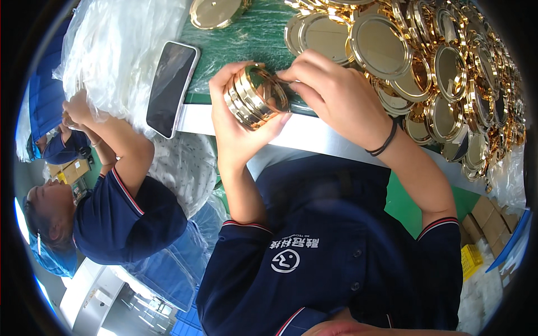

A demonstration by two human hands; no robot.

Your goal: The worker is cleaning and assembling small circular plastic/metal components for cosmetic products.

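Observation:
A short stack of shiny gold round lids (242, 106) is held by my left hand (228, 131), whose fingers and thumb wrap round its sides. The stack is tilted, and its mirror-like end faces right. Close to that end, my right hand (339, 92) has thumb and fingertips pinched together by the rim. Whatever lies between those fingertips, if anything, is too small to make out. Just right of and beyond my right hand lies a large heap of gold lids (381, 47), loosely overlapping. A single gold lid (216, 11) rests farther off, at the table's far side.
A dark-screened phone (171, 84) lies left of my left hand. Clear plastic bags (120, 50) pile up at the far left. The green table (252, 39) has a pale metal front edge (305, 137). A co-worker (126, 218) handles plastic at left. Cardboard boxes (487, 218) stand at right.

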